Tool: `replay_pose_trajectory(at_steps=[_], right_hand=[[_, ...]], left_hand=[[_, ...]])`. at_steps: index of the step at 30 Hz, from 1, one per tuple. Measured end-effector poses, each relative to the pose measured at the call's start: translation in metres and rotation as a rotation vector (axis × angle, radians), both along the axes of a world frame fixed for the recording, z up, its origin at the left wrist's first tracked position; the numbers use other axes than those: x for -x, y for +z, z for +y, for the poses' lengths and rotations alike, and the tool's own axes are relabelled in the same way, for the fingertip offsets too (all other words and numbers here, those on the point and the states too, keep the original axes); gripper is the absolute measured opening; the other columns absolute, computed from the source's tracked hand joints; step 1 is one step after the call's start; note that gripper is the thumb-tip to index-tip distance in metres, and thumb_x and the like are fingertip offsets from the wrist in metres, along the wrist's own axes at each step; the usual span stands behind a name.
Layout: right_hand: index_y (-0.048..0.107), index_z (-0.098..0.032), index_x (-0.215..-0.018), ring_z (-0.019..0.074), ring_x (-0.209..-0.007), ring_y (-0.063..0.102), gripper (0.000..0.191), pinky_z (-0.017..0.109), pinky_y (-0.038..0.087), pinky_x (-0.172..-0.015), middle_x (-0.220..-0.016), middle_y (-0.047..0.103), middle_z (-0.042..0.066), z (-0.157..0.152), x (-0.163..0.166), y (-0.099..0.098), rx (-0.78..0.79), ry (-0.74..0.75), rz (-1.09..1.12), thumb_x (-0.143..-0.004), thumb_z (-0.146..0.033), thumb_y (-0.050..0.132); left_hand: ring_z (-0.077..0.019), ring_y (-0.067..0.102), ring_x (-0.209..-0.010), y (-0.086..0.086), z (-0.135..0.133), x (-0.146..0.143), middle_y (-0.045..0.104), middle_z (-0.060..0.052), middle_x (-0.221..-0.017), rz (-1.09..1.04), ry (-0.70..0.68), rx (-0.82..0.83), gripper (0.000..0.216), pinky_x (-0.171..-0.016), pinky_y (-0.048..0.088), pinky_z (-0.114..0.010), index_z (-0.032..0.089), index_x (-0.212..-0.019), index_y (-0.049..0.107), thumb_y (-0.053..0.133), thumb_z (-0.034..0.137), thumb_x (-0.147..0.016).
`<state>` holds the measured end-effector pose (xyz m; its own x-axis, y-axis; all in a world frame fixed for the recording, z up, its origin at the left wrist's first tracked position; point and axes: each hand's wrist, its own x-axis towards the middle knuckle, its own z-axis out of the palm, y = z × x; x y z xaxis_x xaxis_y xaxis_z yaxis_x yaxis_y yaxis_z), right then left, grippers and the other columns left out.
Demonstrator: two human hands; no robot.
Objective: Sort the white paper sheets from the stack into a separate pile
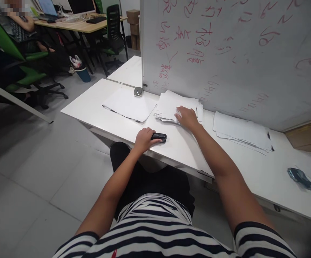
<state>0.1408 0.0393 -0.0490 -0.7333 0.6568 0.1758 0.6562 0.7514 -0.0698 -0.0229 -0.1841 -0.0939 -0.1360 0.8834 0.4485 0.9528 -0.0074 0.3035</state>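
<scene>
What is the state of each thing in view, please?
Black stapler: held in left hand
Middle paper stack: uneven, right hand on it
Right paper stack: uneven, unheld
Left paper: unheld
Whiteboard: written on
Monitor: screen dark
Left screen: lit
Blue bin: holding plastic bag

Whiteboard (225,77): red Chinese handwriting (202,39) occupies the left part, set in uneven columns; exact wording cannot be read with certainty. Upper right: larger red strokes (268,37), some resembling the digit 6; full reading not possible. Lower area: faint marks (257,101), partly worn, not legible
</scene>
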Motion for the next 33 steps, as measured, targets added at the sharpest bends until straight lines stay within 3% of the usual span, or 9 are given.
replay_pose_trajectory(at_steps=[5, 13, 19, 33], right_hand=[[0.058, -0.013, -0.113, 0.0286, -0.115, 0.055, 0.035, 0.037, 0.045, -0.087, -0.125, 0.059, 0.018, 0.000, 0.003, 0.002, -0.045, 0.079, -0.131, -0.098, -0.031, 0.033], [0.055, -0.002, -0.118, 0.0307, -0.115, 0.056, 0.034, 0.039, 0.046, -0.086, -0.128, 0.055, 0.027, -0.005, 0.004, -0.001, -0.110, 0.082, -0.207, -0.094, -0.012, 0.033], [0.058, -0.004, -0.114, 0.0307, -0.101, 0.063, 0.038, 0.038, 0.046, -0.081, -0.117, 0.063, 0.024, 0.000, 0.007, 0.005, -0.084, 0.083, -0.227, -0.098, -0.027, 0.032], [0.062, -0.005, -0.108, 0.0272, -0.092, 0.064, 0.038, 0.034, 0.041, -0.076, -0.108, 0.066, 0.022, 0.001, 0.015, 0.017, -0.097, 0.154, -0.374, -0.096, -0.024, 0.032]], left_hand=[[-0.0213, 0.052, -0.079, 0.000, 0.000, 0.000, 0.059, -0.007, -0.086, 0.006, -0.006, 0.003, 0.048, -0.067, 0.037, -0.033, 0.019, -0.096, 0.061, 0.052, 0.064, -0.082], [-0.0212, 0.052, -0.080, -0.001, 0.000, 0.000, 0.060, -0.007, -0.087, 0.023, -0.002, -0.001, 0.050, -0.068, 0.038, -0.033, 0.018, -0.096, 0.061, 0.051, 0.066, -0.082], [-0.0211, 0.052, -0.080, 0.001, 0.000, 0.000, 0.059, -0.008, -0.087, 0.022, -0.002, 0.005, 0.049, -0.067, 0.037, -0.032, 0.018, -0.096, 0.061, 0.051, 0.064, -0.083], [-0.0205, 0.052, -0.077, -0.004, 0.000, 0.001, 0.061, -0.007, -0.085, 0.020, -0.010, -0.032, 0.048, -0.066, 0.036, -0.032, 0.018, -0.095, 0.061, 0.054, 0.063, -0.082]])
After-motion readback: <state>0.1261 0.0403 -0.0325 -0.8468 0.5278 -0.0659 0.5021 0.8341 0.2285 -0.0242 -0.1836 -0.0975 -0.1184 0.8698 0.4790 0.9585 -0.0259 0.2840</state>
